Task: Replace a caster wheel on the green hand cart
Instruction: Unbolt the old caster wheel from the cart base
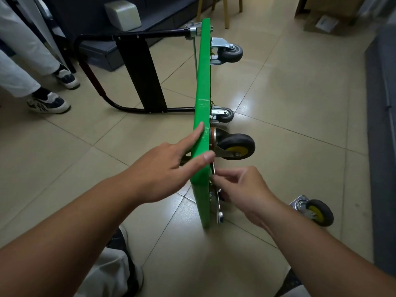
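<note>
left hand (162, 168) on green cart (202, 82) | right fingers (224, 179) pinch wrench (219, 209) | tiled floor (289, 103)

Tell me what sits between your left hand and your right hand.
The upended green cart deck: the left hand rests against its upper edge, and the right hand pinches a wrench at its underside. Shown in the head view.

Left arm: bare, reaching forward from the lower left.
Left hand (169, 168): fingers straight, spread, thumb out.
Right arm: bare, angled in from the lower right.
Right hand (244, 189): fingers curled, tips pinching a wrench (219, 209).
</note>
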The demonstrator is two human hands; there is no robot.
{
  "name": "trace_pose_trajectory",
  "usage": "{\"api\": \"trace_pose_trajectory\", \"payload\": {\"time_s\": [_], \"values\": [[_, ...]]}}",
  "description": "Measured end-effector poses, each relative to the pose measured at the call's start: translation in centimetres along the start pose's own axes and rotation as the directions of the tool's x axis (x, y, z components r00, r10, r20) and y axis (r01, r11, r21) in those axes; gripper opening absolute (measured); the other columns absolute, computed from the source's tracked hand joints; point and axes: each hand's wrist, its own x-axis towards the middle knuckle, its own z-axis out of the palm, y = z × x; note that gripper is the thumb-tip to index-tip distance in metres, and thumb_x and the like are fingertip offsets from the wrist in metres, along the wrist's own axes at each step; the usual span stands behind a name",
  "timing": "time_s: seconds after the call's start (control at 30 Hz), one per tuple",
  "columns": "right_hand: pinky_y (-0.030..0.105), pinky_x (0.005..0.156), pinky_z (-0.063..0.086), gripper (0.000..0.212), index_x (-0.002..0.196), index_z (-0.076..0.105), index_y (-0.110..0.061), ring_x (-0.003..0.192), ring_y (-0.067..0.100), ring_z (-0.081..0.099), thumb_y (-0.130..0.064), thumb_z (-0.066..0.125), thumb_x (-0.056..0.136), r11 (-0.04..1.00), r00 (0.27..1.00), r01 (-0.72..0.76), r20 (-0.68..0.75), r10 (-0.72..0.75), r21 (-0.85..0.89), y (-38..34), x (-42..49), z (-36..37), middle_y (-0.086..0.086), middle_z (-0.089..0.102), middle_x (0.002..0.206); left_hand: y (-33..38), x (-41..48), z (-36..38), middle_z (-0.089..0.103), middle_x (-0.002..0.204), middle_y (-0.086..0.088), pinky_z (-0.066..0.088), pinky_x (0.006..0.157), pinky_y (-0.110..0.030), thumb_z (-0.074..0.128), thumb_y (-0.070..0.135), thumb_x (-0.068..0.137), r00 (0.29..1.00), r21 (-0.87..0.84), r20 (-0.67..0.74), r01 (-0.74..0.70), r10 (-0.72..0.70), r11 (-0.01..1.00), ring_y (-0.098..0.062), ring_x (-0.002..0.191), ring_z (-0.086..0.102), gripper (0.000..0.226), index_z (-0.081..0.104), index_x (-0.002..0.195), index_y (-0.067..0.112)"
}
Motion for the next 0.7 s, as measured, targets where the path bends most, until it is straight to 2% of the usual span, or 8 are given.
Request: {"api": "trace_pose_trajectory", "payload": {"time_s": [0.07, 0.13, 0.23, 0.3, 0.4, 0.53, 0.63, 0.7], "values": [[0.034, 0.087, 0.06, 0.022, 0.113, 0.077, -0.021, 0.091, 0.014, 0.074, -0.012, 0.07, 0.094, 0.997, 0.998, 0.054, -0.033, -0.056, -0.045, 1.7, -0.1, 0.4, 0.007, 0.079, 0.093, -0.3, 0.2, 0.0, 0.073, 0.114, -0.018, 0.054, 0.09, -0.046, 0.015, 0.089, 0.082, 0.999, -0.031, -0.037, 0.008, -0.009, 1.0, -0.021, 0.095, 0.069, 0.074, 0.005, 0.152, 0.068], [0.046, 0.09, 0.057, 0.029, 0.121, 0.073, -0.025, 0.102, 0.023, 0.07, -0.017, 0.071, 0.093, 0.985, 0.99, 0.125, -0.056, -0.132, -0.117, 3.3, 0.4, 0.7, 0.02, 0.074, 0.1, -0.4, 0.3, -0.1, 0.073, 0.105, -0.019, 0.054, 0.083, -0.046, 0.014, 0.087, 0.083, 0.999, -0.03, -0.044, 0.009, -0.011, 1.0, -0.011, 0.083, 0.067, 0.07, 0.007, 0.151, 0.069], [0.035, 0.08, 0.056, 0.038, 0.12, 0.069, -0.046, 0.078, 0.011, 0.067, -0.023, 0.073, 0.091, 0.965, 0.979, 0.171, -0.08, -0.19, -0.197, 5.0, 1.6, 1.0, 0.022, 0.072, 0.092, -0.4, 0.4, -0.1, 0.074, 0.092, -0.015, 0.053, 0.073, -0.043, 0.017, 0.089, 0.083, 0.999, -0.034, -0.033, 0.009, -0.01, 0.999, -0.007, 0.069, 0.062, 0.074, 0.006, 0.153, 0.067], [0.03, 0.073, 0.054, 0.038, 0.117, 0.069, -0.049, 0.066, 0.008, 0.059, -0.021, 0.072, 0.091, 0.95, 0.976, 0.14, -0.12, -0.179, -0.279, 5.1, 2.1, 1.0, 0.012, 0.072, 0.083, -0.5, 0.4, 0.0, 0.074, 0.124, -0.011, 0.057, 0.091, -0.045, 0.023, 0.094, 0.079, 1.0, -0.045, -0.007, -0.004, 0.004, 0.999, -0.01, 0.097, 0.071, 0.08, 0.002, 0.152, 0.069], [0.016, 0.061, 0.052, 0.027, 0.119, 0.074, -0.03, 0.067, 0.001, 0.064, -0.019, 0.07, 0.094, 0.948, 0.983, 0.077, -0.138, -0.124, -0.31, 4.9, 2.5, 0.4, -0.01, 0.073, 0.081, -0.7, 0.3, 0.0, 0.055, 0.154, 0.004, 0.05, 0.109, -0.031, 0.044, 0.096, 0.069, 0.997, -0.022, 0.065, -0.033, 0.034, 0.999, -0.01, 0.132, 0.06, 0.105, -0.008, 0.155, 0.065], [0.008, 0.062, 0.049, 0.02, 0.111, 0.077, -0.021, 0.076, 0.009, 0.067, -0.015, 0.071, 0.093, 0.915, 0.996, -0.002, -0.084, -0.035, -0.404, 4.9, 1.3, -0.9, -0.001, 0.075, 0.092, -0.5, 0.2, -0.1, 0.052, 0.156, 0.008, 0.045, 0.106, -0.022, 0.056, 0.097, 0.064, 0.995, 0.007, 0.082, -0.061, 0.06, 0.998, -0.007, 0.134, 0.057, 0.121, -0.013, 0.156, 0.061], [0.028, 0.066, 0.057, 0.013, 0.092, 0.078, -0.018, 0.061, 0.011, 0.063, -0.007, 0.071, 0.091, 0.944, 0.993, -0.108, -0.085, 0.086, -0.311, 4.6, -0.4, -1.7, 0.009, 0.075, 0.077, 0.0, 0.2, 0.0, 0.051, 0.157, 0.006, 0.048, 0.108, -0.027, 0.055, 0.092, 0.065, 0.995, 0.037, 0.082, -0.066, 0.063, 0.997, -0.01, 0.135, 0.057, 0.123, -0.013, 0.159, 0.054], [0.027, 0.055, 0.054, 0.013, 0.09, 0.076, -0.015, 0.051, 0.01, 0.056, -0.003, 0.069, 0.092, 0.979, 0.989, -0.131, -0.093, 0.118, -0.157, 3.2, -1.3, -1.7, 0.01, 0.071, 0.066, 0.1, 0.1, 0.1, 0.052, 0.157, 0.005, 0.05, 0.11, -0.031, 0.055, 0.093, 0.066, 0.995, 0.034, 0.073, -0.074, 0.071, 0.997, -0.011, 0.135, 0.057, 0.123, -0.013, 0.16, 0.053]]}}
